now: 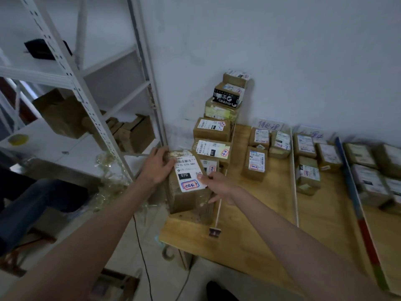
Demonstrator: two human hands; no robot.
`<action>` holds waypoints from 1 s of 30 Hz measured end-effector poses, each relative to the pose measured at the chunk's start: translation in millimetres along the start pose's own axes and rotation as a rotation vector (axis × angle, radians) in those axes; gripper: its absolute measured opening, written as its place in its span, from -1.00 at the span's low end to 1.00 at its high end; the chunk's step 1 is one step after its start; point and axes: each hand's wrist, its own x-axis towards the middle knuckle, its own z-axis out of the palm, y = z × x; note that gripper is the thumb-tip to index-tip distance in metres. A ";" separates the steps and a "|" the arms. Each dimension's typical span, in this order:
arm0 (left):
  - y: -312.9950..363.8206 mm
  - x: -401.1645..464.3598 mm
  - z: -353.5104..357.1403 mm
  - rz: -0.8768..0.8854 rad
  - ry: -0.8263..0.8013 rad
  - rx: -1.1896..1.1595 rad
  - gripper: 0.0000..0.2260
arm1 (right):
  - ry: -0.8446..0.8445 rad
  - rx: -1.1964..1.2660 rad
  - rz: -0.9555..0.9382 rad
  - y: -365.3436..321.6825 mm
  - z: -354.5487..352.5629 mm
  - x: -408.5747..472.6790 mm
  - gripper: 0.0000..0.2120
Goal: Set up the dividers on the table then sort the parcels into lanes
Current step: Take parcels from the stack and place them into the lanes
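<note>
Both forearms reach in from the near edge toward the left end of the wooden tabletop. The left hand lies against the left side of a brown parcel, fingers curled over its far upper corner. The right hand grips the same parcel from the right, thumb pressed on the white label marked 070, the other fingers tucked under the box's edge. The parcel is tilted and sits at the near end of the leftmost lane, over the tabletop's left edge.

Just right of it a thin white divider runs away from the viewer, ending in a small stand. Behind the held parcel a row of labelled boxes rises into a stack against the wall. Across the first divider, the next lane holds four parcels near a handwritten sign. A second white divider separates a further lane of parcels, and a blue and red divider borders blurred boxes at the far right.

To the left stands a metal shelf with cartons on it.
</note>
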 end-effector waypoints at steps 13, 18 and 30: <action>65.1 1.2 23.1 0.234 -0.180 0.226 -0.57 | 0.462 0.032 0.012 3.6 -46.9 -55.5 -0.62; 91.3 -10.5 46.5 0.385 -0.176 0.422 -0.55 | 0.593 0.117 0.057 21.5 -69.7 -89.4 -0.63; 163.0 -53.5 126.8 0.633 -0.236 0.532 -0.55 | 0.886 0.192 0.205 104.8 -126.7 -166.7 -0.65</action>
